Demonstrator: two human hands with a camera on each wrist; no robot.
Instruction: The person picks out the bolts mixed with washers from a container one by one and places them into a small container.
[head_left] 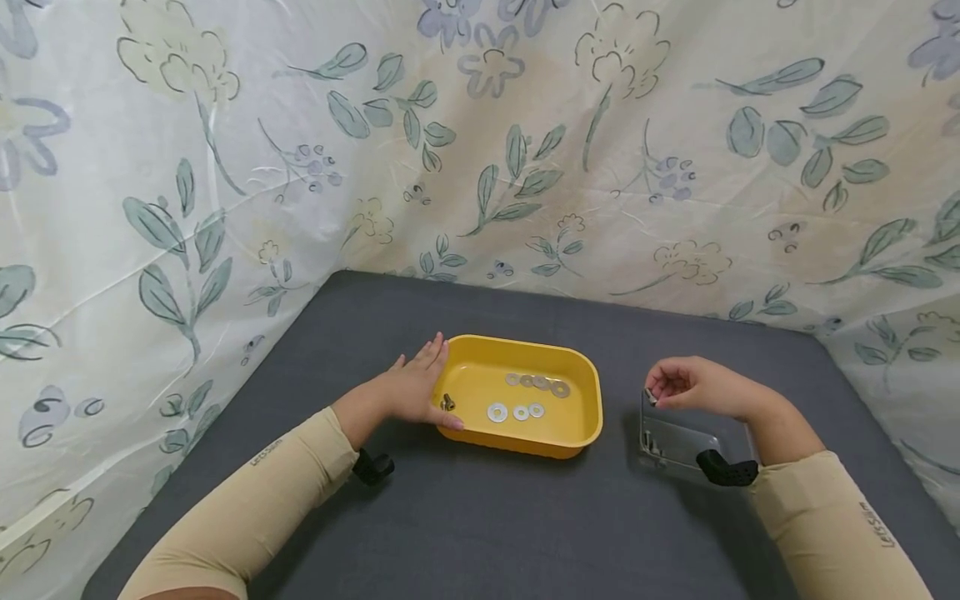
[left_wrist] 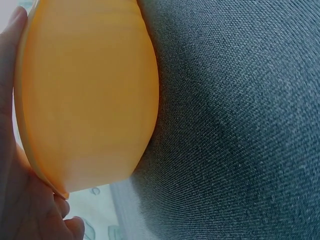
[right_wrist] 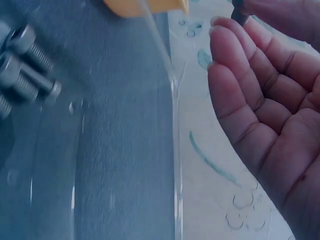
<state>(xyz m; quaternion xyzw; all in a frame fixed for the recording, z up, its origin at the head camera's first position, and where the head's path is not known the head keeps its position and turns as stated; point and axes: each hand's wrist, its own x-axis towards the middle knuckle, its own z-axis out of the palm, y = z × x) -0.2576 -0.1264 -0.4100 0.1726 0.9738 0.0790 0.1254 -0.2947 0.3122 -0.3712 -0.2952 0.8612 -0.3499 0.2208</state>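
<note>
A yellow tray [head_left: 525, 447] holds several flat washers [head_left: 497, 412] and a few small dark bolts [head_left: 447, 403] at its left end. Spread over that end is my left hand [head_left: 405, 392], its fingers straight along the rim and the thumb at the near side. In the left wrist view, the tray's yellow outer wall [left_wrist: 90, 100] fills much of the picture. My right hand [head_left: 693, 385] pinches a small bolt [head_left: 650, 397] between thumb and fingertips, above the left edge of a clear container [head_left: 690, 442]. More bolts [right_wrist: 25, 65] lie inside that container.
Dark grey cloth [head_left: 525, 525] covers the table. A floral sheet [head_left: 480, 167] hangs behind it and along the left side. Black wrist straps or mounts [head_left: 727, 468] sit at both wrists. The clear container stands to the right of the tray, with a gap between them.
</note>
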